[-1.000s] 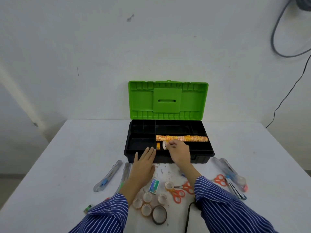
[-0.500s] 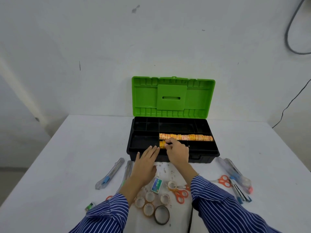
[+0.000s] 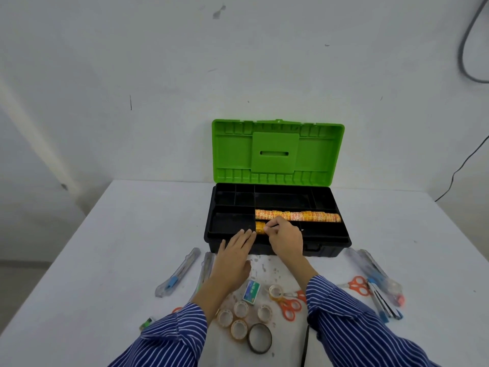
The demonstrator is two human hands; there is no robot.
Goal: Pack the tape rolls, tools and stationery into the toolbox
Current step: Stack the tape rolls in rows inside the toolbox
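The black toolbox stands open at the table's far side, its green lid upright. A row of orange tape rolls fills one long tray compartment. In the compartment in front of it, at its left end, stand a few more orange rolls. My right hand reaches into that compartment and pinches the end roll with curled fingers. My left hand lies flat, fingertips on the toolbox's front rim. Several clear tape rolls and a larger dark ring of tape lie near my sleeves.
On the table lie a small staple box, two orange scissors, a packaged cutter at the left, packaged pens and tools at the right, and a small green item. A black cable runs by my right sleeve.
My right hand lowered a roll it held face-up into the front compartment against the other orange rolls. My left hand stayed on the toolbox's front rim.
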